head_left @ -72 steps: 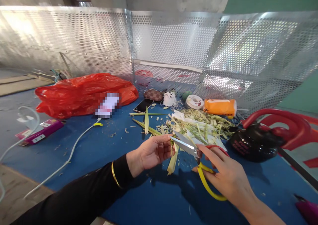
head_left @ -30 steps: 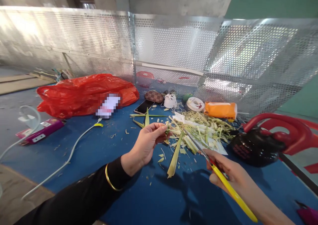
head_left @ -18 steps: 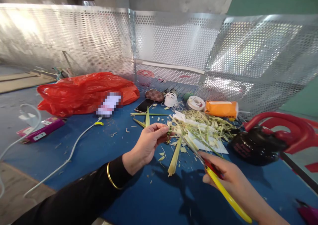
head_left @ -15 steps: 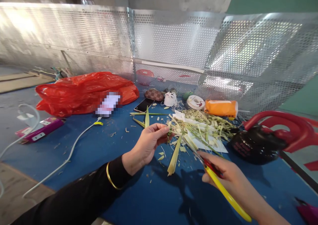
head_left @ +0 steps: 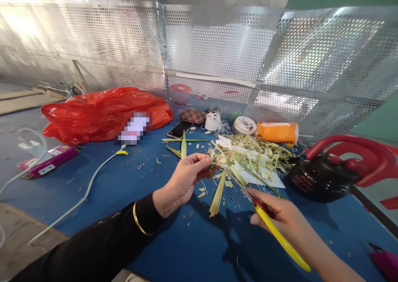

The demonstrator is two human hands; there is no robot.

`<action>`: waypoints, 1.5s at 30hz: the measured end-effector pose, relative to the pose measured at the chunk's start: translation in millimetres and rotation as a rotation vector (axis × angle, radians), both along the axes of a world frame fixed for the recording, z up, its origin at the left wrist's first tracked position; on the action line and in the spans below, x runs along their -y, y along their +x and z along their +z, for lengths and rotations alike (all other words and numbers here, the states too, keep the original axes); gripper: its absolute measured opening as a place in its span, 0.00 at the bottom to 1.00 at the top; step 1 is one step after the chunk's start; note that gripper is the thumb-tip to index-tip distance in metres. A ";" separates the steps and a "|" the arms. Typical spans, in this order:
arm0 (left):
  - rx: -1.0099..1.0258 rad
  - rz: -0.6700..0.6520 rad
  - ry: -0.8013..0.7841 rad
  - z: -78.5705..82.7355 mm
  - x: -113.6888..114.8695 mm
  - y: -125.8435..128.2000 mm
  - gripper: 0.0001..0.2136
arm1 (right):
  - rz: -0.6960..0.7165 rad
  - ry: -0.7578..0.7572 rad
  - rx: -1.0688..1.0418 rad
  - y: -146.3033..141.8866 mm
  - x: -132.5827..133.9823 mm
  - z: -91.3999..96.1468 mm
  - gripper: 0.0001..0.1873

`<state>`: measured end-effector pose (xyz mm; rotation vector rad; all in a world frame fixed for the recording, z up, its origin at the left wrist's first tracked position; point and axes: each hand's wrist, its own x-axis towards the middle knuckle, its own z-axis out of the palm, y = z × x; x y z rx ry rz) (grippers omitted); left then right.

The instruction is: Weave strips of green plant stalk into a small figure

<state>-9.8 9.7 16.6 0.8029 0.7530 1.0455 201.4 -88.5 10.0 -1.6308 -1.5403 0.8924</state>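
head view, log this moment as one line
left hand: pinching green piece | right hand: holding scissors, pointed toward left hand | scraps: heaped beside kettle

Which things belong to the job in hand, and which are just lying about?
Likely in use: scissors, in right hand; small green piece, in left hand; pale leaf; plant clippings.

Apparently lying about: red bag; lit phone; dark phone; checked case; white roll; orange packet; black kettle; purple power strip.

My scissor handles [head_left: 281,237] are yellow and red, my sleeve [head_left: 105,238] black, my bangle [head_left: 137,220] gold, the desk [head_left: 186,253] blue. At my eleven o'clock the bag [head_left: 93,114] is red; at twelve, the case [head_left: 192,116] checked brown; at one, the packet [head_left: 276,132] orange.
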 end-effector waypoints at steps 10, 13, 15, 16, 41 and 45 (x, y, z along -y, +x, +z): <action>0.009 -0.006 -0.009 2.0 0.2 0.0 0.12 | -0.011 0.069 0.043 3.6 -1.7 -6.5 0.24; 0.000 -0.001 -0.010 0.5 -1.0 -0.4 0.12 | -0.003 0.031 0.031 4.0 -2.2 -6.8 0.26; -0.004 -0.003 -0.003 -1.4 -2.1 -0.9 0.12 | -0.006 0.029 0.023 3.7 -2.1 -6.2 0.26; -0.005 -0.006 0.002 -2.2 -2.5 -1.2 0.12 | -0.007 0.034 0.023 3.5 -1.8 -5.7 0.26; -0.189 -0.153 0.073 -3.8 -4.6 -2.8 0.10 | -0.022 0.067 0.018 15.4 1.7 -11.2 0.32; -0.266 -0.171 0.110 -3.4 -4.6 -2.8 0.08 | 0.003 0.027 0.195 15.5 1.8 1.7 0.33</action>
